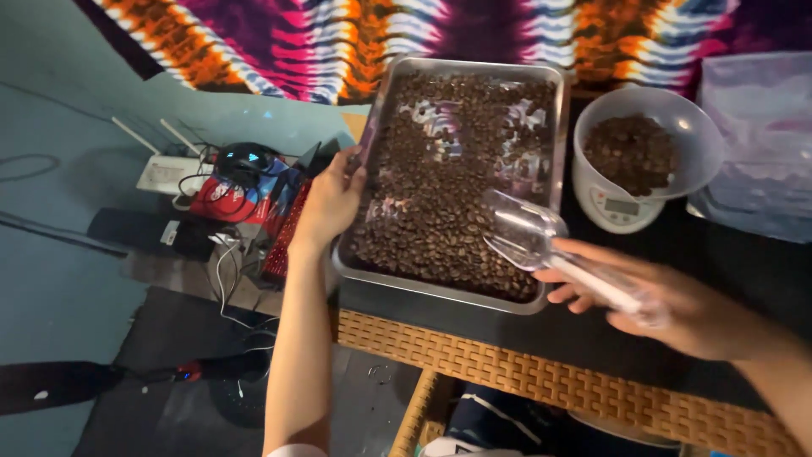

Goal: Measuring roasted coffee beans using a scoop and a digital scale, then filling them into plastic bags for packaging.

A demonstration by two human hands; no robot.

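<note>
Tray: I'm gripping the rectangular metal tray (554,152) of brown coffee beans (440,211) by its edge with my left hand (330,199).
Scoop: my right hand (668,300) is holding a clear plastic scoop (524,233) over the tray's near corner.
Bowl: the translucent round bowl (702,144) right of the tray is holding beans on a white scale (617,211).

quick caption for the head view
Left hand steadies a tray of coffee beans; right hand holds a clear scoop.

— What's each hand on?
— Left hand (331,199) grips the left rim of the metal tray (554,127) of coffee beans (440,203); right hand (668,300) holds a clear scoop (524,230) over the beans.
— Beyond the right hand?
— A bowl (689,127) of beans on a scale (617,210)
</note>
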